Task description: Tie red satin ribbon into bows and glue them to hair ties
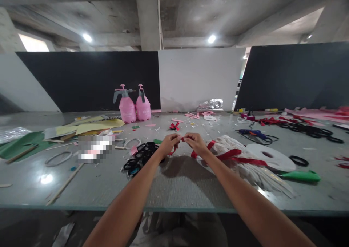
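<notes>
Both my hands meet above the middle of the table, each pinching a red ribbon. The fingers of my left hand are closed on it, and a short tail hangs below them. Close by on the right, my right hand pinches the same ribbon between thumb and fingers. A longer stretch of red ribbon runs rightward behind my right wrist, over a white plastic bundle. Beyond my hands lies a red ribbon bow. Black hair ties are heaped beside my left forearm.
Two pink spray bottles stand at the back left. On the right are a white ribbon spool, a blue glue gun and a green-handled tool. A wooden stick lies left, near the table's front edge.
</notes>
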The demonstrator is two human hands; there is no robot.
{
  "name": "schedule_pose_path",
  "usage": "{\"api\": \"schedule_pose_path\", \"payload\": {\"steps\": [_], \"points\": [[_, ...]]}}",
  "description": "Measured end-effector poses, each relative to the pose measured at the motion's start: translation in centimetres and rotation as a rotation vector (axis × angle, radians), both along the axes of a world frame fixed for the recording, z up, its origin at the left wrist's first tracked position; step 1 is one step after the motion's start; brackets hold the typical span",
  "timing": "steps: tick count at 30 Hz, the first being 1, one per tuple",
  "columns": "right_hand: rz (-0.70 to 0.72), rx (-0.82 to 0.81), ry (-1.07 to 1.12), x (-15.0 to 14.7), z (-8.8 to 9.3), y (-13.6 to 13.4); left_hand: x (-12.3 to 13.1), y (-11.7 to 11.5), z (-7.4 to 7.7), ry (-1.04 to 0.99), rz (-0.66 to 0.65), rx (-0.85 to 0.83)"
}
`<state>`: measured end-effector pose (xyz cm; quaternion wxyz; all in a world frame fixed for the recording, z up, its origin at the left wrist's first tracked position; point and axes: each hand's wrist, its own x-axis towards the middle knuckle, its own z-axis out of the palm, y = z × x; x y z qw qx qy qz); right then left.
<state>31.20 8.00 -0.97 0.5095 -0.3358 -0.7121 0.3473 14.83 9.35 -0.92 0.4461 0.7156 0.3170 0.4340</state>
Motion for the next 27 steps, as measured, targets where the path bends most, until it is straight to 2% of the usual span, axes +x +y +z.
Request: {"api": "schedule_pose_path", "payload": {"steps": [5, 8, 12, 14, 16, 19, 23, 27], "points": [[-0.007, 0.027, -0.008, 0.5, -0.3, 0.6, -0.2, -0.4, 0.0, -0.078, -0.053, -0.17], [-0.112, 0.125, -0.061, 0.5, -0.1, 0.6, -0.1, -0.8, 0.3, -0.062, -0.055, -0.235], [-0.373, 0.402, -0.112, 0.5, 0.5, 0.2, -0.2, -0.5, 0.1, -0.02, 0.084, -0.152], [-0.392, 0.474, -0.154, 0.4, 0.7, -0.1, -0.3, -0.1, -0.1, -0.007, 0.173, -0.087], [-0.346, 0.484, -0.225, 0.2, 0.8, -0.4, -0.3, 0.2, -0.3, 0.009, 0.225, -0.038], [-0.313, 0.426, -0.329, -0.2, 0.6, -0.5, -0.4, 0.4, -0.4, 0.044, 0.235, 0.023], [-0.323, 0.297, -0.367, -0.5, 0.3, -0.3, -0.5, 0.3, -0.6, 0.115, 0.22, 0.104], [-0.354, 0.296, -0.466, -0.3, 0.2, -0.1, -0.4, 0.4, -1.0, 0.176, 0.202, 0.175]]}}
